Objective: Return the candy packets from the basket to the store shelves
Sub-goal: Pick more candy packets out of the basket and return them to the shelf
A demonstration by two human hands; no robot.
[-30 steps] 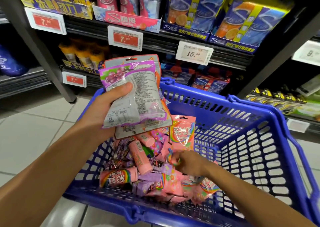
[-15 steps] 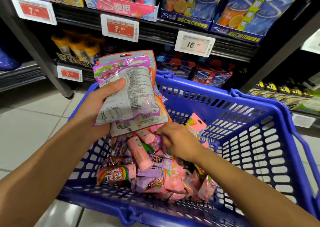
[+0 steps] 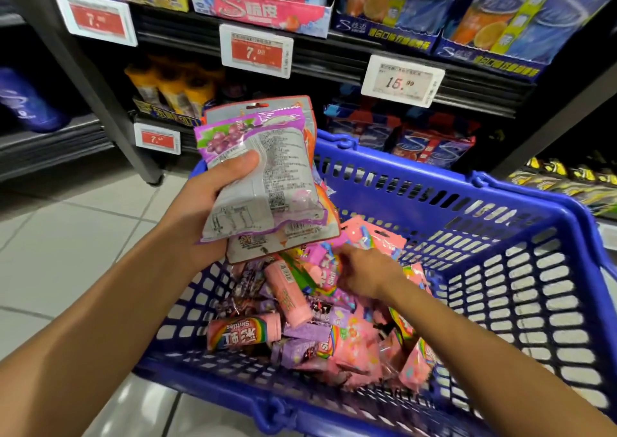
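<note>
My left hand point(image 3: 203, 209) grips a stack of flat candy bags point(image 3: 263, 182) above the left rim of the blue basket point(image 3: 521, 269), a purple grape bag in front and an orange-edged one behind it. The basket holds several pink and purple candy packets point(image 3: 334, 336) and pink Skittles tubes point(image 3: 243, 331). My right hand point(image 3: 364, 274) is down inside the basket among the packets, its fingers pointing left at a pink packet point(image 3: 377, 237); whether they hold it is hidden.
Dark store shelves point(image 3: 334, 52) stand right behind the basket, with candy display boxes point(image 3: 263, 5), price tags point(image 3: 255, 50) and lower rows of packets point(image 3: 430, 142). A grey upright post point(image 3: 100, 95) stands at left. Pale tiled floor point(image 3: 66, 236) lies at left.
My right hand moved from the basket's middle up and left to the packets beneath the held bags. My left hand's stack stayed put; the view shifted closer to the shelves.
</note>
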